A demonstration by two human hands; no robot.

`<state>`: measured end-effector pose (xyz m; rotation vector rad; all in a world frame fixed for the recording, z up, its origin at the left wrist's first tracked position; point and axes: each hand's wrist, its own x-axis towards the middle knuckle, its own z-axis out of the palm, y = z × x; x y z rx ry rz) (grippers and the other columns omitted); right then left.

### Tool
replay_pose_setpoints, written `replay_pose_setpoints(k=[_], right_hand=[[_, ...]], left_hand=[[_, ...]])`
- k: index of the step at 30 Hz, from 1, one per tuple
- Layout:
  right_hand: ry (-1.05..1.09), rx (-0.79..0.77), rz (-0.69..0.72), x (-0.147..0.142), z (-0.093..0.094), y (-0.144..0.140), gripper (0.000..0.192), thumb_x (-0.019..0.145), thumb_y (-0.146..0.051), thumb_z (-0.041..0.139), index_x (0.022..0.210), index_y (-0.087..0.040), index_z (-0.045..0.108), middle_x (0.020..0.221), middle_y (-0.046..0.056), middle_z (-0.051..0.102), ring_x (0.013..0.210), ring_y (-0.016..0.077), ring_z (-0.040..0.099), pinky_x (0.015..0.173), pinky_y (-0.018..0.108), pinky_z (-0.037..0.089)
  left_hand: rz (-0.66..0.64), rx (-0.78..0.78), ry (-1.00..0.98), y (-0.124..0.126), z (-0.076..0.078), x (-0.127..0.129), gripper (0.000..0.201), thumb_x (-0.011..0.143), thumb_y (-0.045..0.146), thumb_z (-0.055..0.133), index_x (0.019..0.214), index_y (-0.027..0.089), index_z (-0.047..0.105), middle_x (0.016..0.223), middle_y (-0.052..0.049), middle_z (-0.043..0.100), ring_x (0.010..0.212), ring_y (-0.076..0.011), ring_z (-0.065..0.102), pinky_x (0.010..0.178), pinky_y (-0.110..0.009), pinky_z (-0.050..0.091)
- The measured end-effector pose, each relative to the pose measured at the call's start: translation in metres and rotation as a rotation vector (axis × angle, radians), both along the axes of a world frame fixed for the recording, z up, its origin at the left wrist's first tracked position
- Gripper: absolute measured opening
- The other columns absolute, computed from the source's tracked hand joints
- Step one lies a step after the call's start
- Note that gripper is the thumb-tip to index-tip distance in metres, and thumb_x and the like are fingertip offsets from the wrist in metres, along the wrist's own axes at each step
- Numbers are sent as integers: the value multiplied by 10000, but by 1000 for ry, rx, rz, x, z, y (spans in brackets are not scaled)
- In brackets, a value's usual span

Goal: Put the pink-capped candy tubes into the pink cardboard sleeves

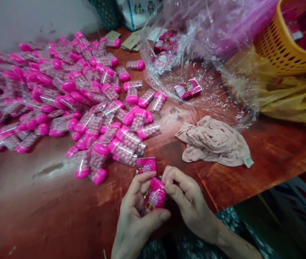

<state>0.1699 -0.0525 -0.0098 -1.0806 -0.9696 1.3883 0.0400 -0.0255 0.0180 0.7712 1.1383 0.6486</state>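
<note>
My left hand [139, 212] is closed around a small candy container [156, 194] with a bright pink printed wrapper showing strawberries. At its upper right edge, my right hand [183, 201] pinches with thumb and forefinger; what exactly lies between those fingertips is partly hidden. Just beyond my left fingers a pink printed label [147, 164] lies on the table, its lower part covered by the hand. A heap of clear candy containers [128, 140] with pink caps and small pink balls inside reaches close to both hands.
A crumpled beige cloth [217, 142] lies right of my hands. Behind it, clear plastic film [231, 93] spreads around a stack of pink printed labels [187, 89]. A yellow basket [277, 46] stands on a yellow bag [290, 97] at the right. The wooden table's edge [236, 201] runs close by.
</note>
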Motion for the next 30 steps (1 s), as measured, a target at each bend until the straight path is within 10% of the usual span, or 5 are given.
replay_pose_setpoints(k=[9, 23, 30], right_hand=[[170, -78, -207, 2, -9, 1, 229, 957, -276, 407, 740, -205, 425, 709, -29, 411, 616, 117, 405, 568, 263, 324], [37, -54, -157, -1, -8, 12, 204, 944, -220, 438, 782, -182, 555, 702, -21, 460, 623, 112, 449, 576, 249, 353], [99, -61, -158, 7, -1, 14, 217, 942, -226, 456, 755, -183, 558, 726, -4, 479, 663, 127, 452, 596, 259, 344]], left_hand=[[-54, -201, -3, -6, 7, -14, 475, 496, 112, 797, 943, 182, 650, 696, 5, 622, 530, -82, 485, 463, -167, 340], [71, -29, -106, 12, -22, -15, 497, 565, 190, 818, 1032, 218, 653, 607, 34, 604, 429, -31, 419, 399, -118, 322], [102, -84, 59, 12, -8, -7, 433, 666, 267, 756, 1087, 233, 662, 565, 20, 616, 428, -68, 467, 405, -151, 360]])
